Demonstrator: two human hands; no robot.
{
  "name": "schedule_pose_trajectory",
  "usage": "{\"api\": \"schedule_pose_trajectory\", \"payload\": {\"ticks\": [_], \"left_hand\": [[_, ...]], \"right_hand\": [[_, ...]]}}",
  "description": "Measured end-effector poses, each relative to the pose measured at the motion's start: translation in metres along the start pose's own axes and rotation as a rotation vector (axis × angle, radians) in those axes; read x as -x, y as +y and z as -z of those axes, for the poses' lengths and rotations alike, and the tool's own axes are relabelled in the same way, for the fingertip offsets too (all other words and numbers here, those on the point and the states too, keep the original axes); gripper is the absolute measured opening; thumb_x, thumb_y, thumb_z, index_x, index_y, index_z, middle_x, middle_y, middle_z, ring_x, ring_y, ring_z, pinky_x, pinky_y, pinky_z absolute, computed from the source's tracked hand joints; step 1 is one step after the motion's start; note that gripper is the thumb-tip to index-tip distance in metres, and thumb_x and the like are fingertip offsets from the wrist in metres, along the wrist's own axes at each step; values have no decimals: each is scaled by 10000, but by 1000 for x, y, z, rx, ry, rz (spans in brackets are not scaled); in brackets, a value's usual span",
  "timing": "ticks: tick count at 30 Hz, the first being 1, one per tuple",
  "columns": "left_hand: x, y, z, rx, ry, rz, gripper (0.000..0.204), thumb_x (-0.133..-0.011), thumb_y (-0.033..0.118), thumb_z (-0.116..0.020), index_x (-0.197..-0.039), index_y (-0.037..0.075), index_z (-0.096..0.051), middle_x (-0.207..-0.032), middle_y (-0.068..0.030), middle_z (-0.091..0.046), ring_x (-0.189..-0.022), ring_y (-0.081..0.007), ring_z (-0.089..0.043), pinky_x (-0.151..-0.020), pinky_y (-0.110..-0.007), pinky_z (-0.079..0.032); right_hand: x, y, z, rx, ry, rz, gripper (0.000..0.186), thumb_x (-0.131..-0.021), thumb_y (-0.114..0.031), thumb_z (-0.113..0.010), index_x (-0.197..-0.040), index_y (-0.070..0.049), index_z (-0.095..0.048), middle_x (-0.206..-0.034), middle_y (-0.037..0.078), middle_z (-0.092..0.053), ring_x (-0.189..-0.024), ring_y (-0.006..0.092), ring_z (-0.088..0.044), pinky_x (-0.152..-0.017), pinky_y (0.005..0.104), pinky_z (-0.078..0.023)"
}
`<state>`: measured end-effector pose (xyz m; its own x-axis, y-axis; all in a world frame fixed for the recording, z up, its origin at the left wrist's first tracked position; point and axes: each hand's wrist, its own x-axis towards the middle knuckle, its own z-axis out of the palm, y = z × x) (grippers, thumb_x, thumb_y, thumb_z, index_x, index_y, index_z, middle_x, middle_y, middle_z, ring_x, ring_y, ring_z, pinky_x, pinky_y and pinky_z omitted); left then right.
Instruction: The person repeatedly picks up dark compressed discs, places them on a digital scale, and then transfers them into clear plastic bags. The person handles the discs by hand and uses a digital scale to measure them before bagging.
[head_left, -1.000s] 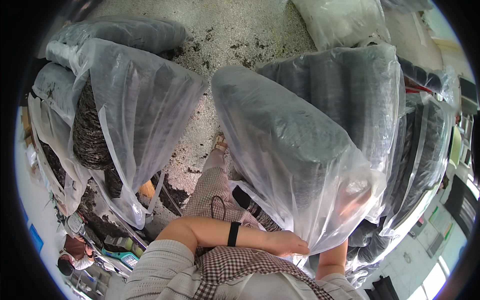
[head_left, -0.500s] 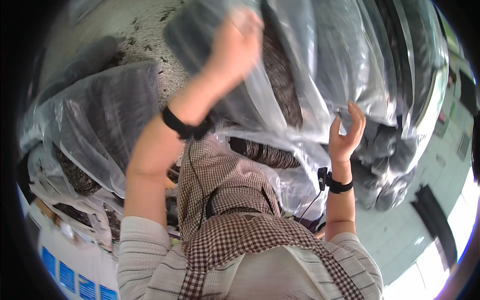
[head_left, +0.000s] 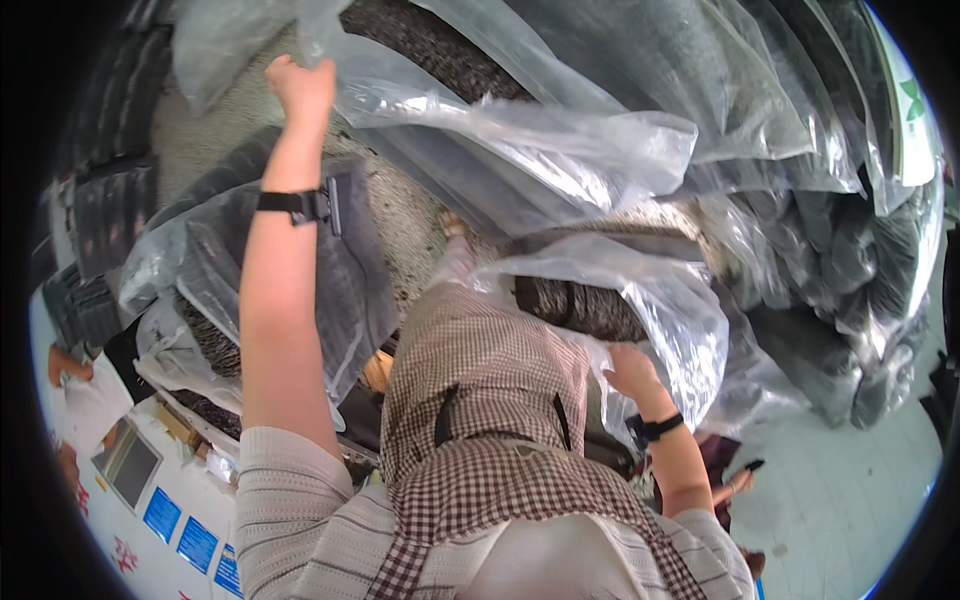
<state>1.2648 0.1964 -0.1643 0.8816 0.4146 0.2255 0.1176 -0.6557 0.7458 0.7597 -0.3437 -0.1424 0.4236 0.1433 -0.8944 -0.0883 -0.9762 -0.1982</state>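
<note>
At the upper left, my left hand (head_left: 303, 88) is raised at the end of an outstretched arm, its fingers curled closed on the edge of a large clear plastic bag (head_left: 560, 150). A dark, fibrous mass (head_left: 440, 45) lies inside that bag. Lower and to the right, my right hand (head_left: 632, 372) is closed at the rim of a second clear plastic bag (head_left: 695, 335). That bag's mouth gapes around a dark, stringy bundle (head_left: 580, 306). The right fingertips are partly hidden against the plastic.
More dark-filled plastic bags (head_left: 850, 250) crowd the right side. Another bagged dark stack (head_left: 345, 260) stands under my left arm. Black stacked rolls (head_left: 110, 100) line the far left. Speckled floor (head_left: 400, 225) shows between the bags. A person's hand (head_left: 742, 482) holds a dark object at lower right.
My left hand has swung left, drawing the bag's plastic with it. My right hand, spread and raised before, has come down left and closed at the lower bag's rim.
</note>
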Motion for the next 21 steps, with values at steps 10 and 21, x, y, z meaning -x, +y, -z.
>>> {"api": "schedule_pose_trajectory", "payload": {"ticks": [10, 21], "left_hand": [[161, 175, -11, -788, -1410, -774, 391, -883, 327, -723, -1204, 104, -706, -1116, -137, -746, -1088, -391, -684, -996, -489, -520], [443, 166, 34, 150, -1406, -864, 199, -892, 164, -708, -1075, 84, -707, -1069, -93, -721, -1140, -313, -664, -1064, -501, -495]], "right_hand": [[-29, 83, -30, -549, 484, -46, 590, -891, -212, -768, -1414, -26, -567, -1291, 252, -683, -1196, 433, -655, -1030, 481, -520], [-114, 225, -76, -537, 1348, -356, 852, -858, -365, -816, -1519, 28, -449, -1404, 256, -591, -1356, 372, -532, -1167, 511, -398]]}}
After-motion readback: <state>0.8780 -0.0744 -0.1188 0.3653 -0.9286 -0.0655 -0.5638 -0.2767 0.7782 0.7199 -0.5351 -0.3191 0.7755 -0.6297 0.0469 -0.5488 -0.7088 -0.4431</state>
